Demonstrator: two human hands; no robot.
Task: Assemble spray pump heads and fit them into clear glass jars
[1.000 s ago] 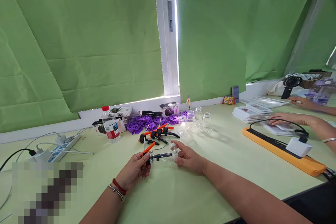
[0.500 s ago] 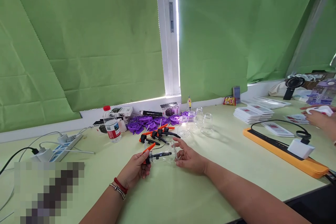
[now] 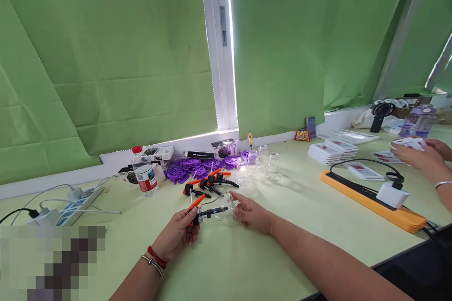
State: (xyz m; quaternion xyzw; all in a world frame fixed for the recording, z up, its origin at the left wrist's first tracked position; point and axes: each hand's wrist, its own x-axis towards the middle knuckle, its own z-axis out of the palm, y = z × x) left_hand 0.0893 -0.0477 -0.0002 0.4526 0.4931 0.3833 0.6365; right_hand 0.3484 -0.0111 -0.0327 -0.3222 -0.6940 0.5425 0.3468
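Co-worker's hand now above green tabletop

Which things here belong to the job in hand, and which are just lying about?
Belonging, apparently:
Left hand, gripping a black-and-orange fitting
Right hand, at the glass jar
Similar fittings
Other glass jars

Apparently just lying about:
Red-capped bottle
Snack packet
Orange power strip
White power strip

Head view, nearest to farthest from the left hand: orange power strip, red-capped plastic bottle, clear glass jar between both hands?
1. Glass jar, right of the left hand.
2. Plastic bottle, behind and left.
3. Power strip, far right.
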